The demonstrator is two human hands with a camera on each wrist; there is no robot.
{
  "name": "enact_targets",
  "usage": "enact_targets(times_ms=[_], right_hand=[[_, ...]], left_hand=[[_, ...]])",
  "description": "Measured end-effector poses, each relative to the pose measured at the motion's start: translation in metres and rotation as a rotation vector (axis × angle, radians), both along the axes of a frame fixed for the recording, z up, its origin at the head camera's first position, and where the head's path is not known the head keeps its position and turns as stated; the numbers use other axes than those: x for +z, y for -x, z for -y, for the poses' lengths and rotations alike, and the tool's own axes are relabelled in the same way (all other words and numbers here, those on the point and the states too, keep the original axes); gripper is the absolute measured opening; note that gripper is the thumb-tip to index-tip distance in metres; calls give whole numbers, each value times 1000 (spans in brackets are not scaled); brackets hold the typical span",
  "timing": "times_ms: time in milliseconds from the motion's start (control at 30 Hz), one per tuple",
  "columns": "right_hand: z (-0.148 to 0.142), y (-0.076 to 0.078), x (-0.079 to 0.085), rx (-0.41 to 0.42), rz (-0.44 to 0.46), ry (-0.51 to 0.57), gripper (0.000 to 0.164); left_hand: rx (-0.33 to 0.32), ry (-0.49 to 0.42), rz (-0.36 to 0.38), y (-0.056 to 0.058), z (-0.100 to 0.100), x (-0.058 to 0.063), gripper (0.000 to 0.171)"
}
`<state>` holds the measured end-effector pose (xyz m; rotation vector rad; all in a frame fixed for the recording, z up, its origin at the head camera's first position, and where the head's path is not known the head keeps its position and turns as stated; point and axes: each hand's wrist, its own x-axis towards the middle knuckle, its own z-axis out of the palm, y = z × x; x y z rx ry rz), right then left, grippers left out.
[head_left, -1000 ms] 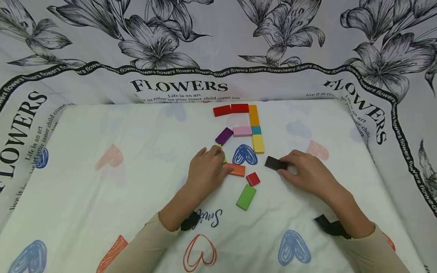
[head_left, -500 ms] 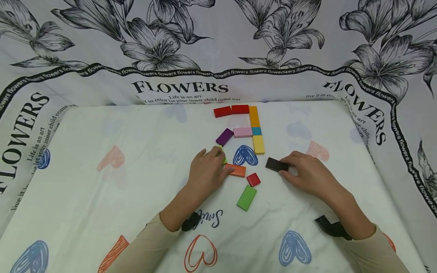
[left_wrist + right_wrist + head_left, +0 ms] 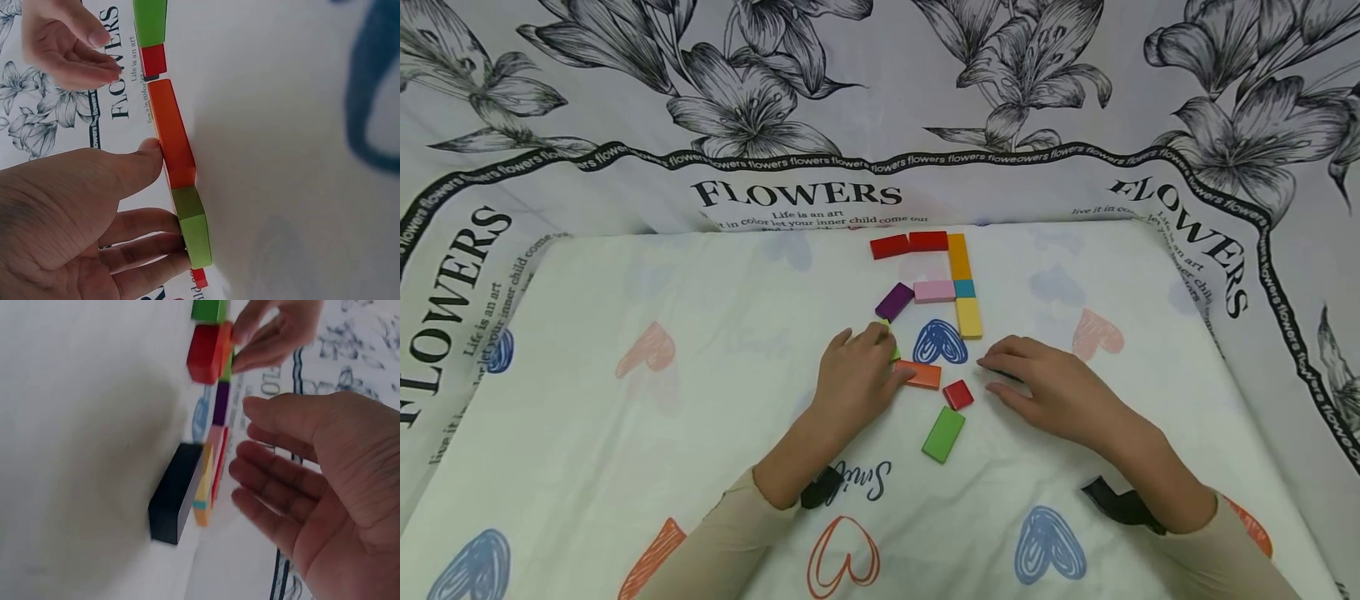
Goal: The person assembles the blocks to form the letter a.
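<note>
My left hand rests at the row of blocks. Its thumb touches the orange block and its fingertips touch the lime green block. In the head view the hand hides most of the lime block. My right hand hovers over the black block, which it largely covers in the head view. The right wrist view shows those fingers apart from it, loosely bent and holding nothing. Near both hands lie a small red block and a green block.
Farther back lie a purple block, a pink block, a small blue block, a yellow block, an orange-yellow block and two red blocks. All rest on a white cloth with printed hearts.
My right hand has let go of the black block and moved slightly left, over it, with thumb and fingers spread. The left hand has stayed in place.
</note>
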<state>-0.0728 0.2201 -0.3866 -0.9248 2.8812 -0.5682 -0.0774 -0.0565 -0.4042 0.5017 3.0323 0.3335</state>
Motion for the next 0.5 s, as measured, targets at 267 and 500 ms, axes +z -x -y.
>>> enact_targets(times_ms=[267,500], right_hand=[[35,-2,-1,170,31,-46,31],[39,-3,-7,197,15,-94,27]], left_hand=[[-4,-4,-19,1,3,1,47],[-9,-23,-20,-1,1,0,45]])
